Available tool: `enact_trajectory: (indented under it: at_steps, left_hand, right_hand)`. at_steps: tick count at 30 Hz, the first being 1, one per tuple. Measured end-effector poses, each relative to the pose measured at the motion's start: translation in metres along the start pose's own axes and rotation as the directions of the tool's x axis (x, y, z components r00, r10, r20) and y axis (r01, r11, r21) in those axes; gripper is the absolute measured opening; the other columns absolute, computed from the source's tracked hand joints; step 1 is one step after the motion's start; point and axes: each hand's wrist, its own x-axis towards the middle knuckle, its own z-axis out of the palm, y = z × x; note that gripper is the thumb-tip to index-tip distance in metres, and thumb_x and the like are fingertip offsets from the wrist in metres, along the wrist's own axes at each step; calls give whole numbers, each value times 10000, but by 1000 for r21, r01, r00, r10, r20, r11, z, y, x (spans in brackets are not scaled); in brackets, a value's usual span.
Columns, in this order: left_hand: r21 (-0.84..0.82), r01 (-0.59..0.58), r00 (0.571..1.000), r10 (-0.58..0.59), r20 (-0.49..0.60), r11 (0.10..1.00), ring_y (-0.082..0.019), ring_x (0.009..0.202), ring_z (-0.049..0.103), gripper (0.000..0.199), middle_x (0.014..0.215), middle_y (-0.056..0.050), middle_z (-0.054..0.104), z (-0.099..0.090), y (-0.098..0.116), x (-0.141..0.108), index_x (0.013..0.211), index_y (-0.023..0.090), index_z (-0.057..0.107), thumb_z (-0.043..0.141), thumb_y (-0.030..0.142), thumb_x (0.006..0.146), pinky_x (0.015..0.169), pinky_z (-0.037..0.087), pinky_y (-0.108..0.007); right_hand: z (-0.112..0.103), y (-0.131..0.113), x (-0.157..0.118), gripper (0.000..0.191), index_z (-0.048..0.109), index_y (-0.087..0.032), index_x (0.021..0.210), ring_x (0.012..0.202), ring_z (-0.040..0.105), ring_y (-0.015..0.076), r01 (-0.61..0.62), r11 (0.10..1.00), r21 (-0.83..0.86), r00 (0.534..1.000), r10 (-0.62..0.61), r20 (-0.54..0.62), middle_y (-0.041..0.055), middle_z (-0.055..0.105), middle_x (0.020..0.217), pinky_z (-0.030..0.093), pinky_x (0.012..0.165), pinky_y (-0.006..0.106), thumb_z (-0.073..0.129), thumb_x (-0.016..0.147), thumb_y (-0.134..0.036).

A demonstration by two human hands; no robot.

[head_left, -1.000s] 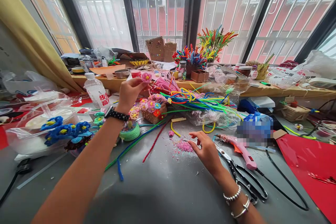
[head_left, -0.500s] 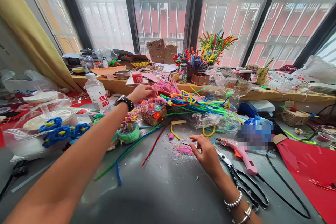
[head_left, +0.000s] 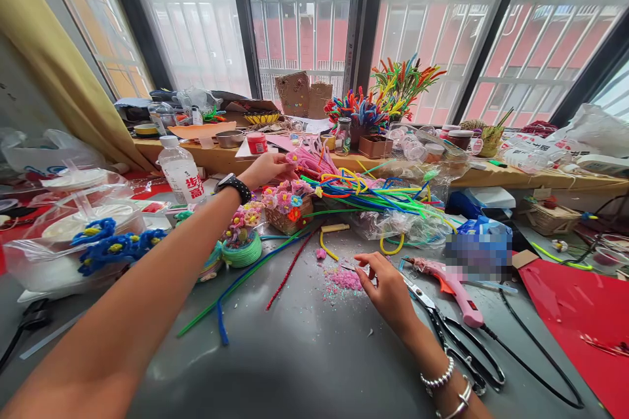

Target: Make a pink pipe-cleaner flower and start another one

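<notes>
My left hand (head_left: 269, 171) reaches to the back of the table, its fingers closed at the near end of a bundle of pink pipe cleaners (head_left: 317, 160). Exactly which strand it grips is partly hidden. Just under it, a small woven basket (head_left: 280, 221) holds pink, blue and orange pipe-cleaner flowers. My right hand (head_left: 388, 288) rests on the table with bent fingers, thumb and forefinger apart. Beside its fingertips lies a heap of pink fuzz clippings (head_left: 344, 279). Large scissors (head_left: 437, 317) with black handles lie against it, their blades partly covered by the hand.
A pink glue gun (head_left: 459, 294) with a black cord lies right of the scissors. Loose coloured pipe cleaners (head_left: 378, 193) spread across the back. A water bottle (head_left: 181, 173) and a green pot (head_left: 242, 250) stand left. Red sheet (head_left: 584, 321) covers the right side.
My left hand has shifted very slightly right at the pink pipe cleaners. My right hand and the scissors stay where they were.
</notes>
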Motion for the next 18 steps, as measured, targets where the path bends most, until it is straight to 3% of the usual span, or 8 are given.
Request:
enact_trajectory:
  at_steps: [12,15,18]
  left_hand:
    - [95,80,989,-91,119,992,-165,545,584,226,524,-15,630,9,-21,0,541,153,586,722,290,423,553,427,-260]
    - [182,49,988,-75,137,982,-140,487,537,239,496,11,603,5,-18,0,544,159,608,744,272,383,489,378,-231]
    - [305,32,983,-85,162,952,-139,486,518,265,523,-6,613,2,-12,1,573,164,635,720,371,432,472,353,-229]
  right_hand:
    - [1,0,-1,196,543,-173,948,670,545,158,-4,1000,15,1000,3,21,49,577,802,438,632,269,425,792,-192]
    - [1,2,-1,198,541,-174,953,681,545,160,-15,1000,17,1000,15,22,46,573,806,439,636,270,429,792,-197]
    - [1,3,0,202,538,-171,960,697,544,163,-21,1000,10,999,20,28,50,573,824,438,644,273,425,794,-196]
